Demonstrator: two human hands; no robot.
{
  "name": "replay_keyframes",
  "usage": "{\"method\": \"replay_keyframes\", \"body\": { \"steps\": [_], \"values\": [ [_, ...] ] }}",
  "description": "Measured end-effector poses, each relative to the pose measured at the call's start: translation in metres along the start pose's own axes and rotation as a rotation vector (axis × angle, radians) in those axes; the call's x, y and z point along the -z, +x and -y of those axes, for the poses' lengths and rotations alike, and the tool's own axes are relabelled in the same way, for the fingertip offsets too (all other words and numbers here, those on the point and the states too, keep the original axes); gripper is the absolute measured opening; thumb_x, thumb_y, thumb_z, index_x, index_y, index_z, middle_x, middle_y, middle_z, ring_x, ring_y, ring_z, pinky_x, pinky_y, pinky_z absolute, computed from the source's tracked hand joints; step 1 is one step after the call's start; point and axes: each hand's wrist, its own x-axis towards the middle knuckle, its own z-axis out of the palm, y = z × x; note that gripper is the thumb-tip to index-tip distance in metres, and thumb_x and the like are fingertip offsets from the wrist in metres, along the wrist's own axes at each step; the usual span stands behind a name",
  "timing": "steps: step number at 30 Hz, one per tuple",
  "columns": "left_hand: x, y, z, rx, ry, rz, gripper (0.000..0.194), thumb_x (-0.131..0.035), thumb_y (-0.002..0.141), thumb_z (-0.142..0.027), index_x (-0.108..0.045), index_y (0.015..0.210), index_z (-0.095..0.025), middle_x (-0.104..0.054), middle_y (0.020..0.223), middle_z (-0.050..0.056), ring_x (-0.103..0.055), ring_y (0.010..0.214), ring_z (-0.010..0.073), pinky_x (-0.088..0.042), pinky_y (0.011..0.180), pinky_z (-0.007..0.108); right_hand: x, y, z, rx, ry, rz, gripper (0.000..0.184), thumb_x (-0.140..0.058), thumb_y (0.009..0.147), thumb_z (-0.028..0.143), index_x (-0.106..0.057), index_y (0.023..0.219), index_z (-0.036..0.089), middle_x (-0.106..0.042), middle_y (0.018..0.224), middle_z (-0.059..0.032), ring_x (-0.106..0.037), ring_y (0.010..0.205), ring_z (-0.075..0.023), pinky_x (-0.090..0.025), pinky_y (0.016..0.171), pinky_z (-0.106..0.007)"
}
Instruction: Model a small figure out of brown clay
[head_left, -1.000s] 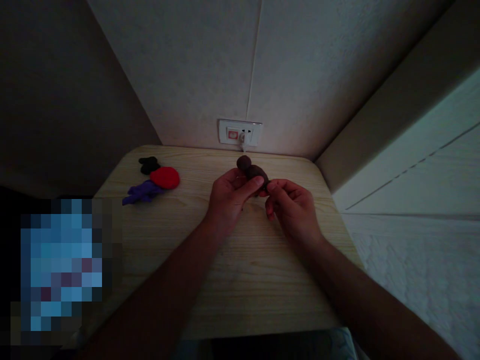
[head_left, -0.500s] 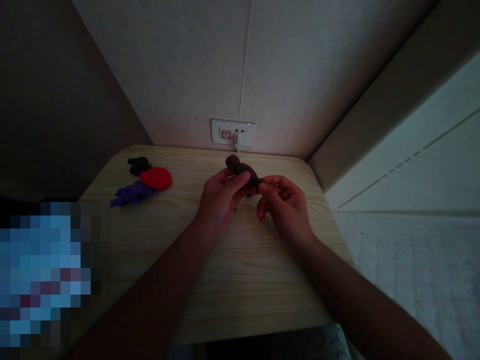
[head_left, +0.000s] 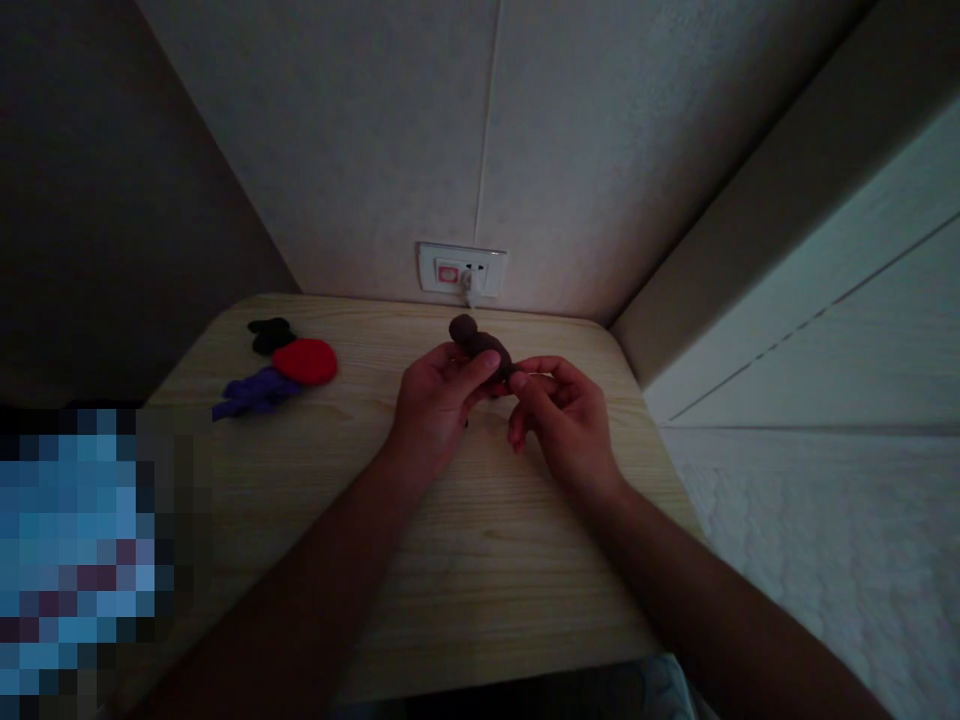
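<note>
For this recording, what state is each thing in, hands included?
Brown figure: held, one end round
Left hand: closed around its middle
Right hand: pinching its near end
Purple piece: lumpy, lying on table
Red piece: flattened, lying on table
Black piece: lumpy, lying on table
Wall socket: plug inserted

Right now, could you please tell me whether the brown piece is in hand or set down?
In hand: the left hand grips the brown piece around its middle, and the right hand pinches its lower end.

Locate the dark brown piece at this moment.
In the head view, the dark brown piece is near the centre, just below the wall socket in the picture, held in the left hand, with the right hand at its lower end.
</note>
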Motion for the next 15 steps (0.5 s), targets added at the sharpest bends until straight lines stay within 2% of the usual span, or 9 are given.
{"method": "replay_keyframes", "body": {
  "steps": [15],
  "values": [
    [-0.0012,-0.0019,0.0008,-0.03,0.041,0.001,0.035,-0.099,0.063,-0.028,-0.073,0.083,-0.015,-0.077,0.077,0.001,-0.071,0.07,0.0128,-0.059,0.073,0.027,0.0037,0.0048,-0.0029,-0.089,0.052,-0.051,0.032,-0.093,0.073,0.04,-0.076,0.086,0.017,-0.075,0.069,-0.0007,-0.058,0.045,-0.0089,-0.047,0.04,-0.02]
  ]
}}
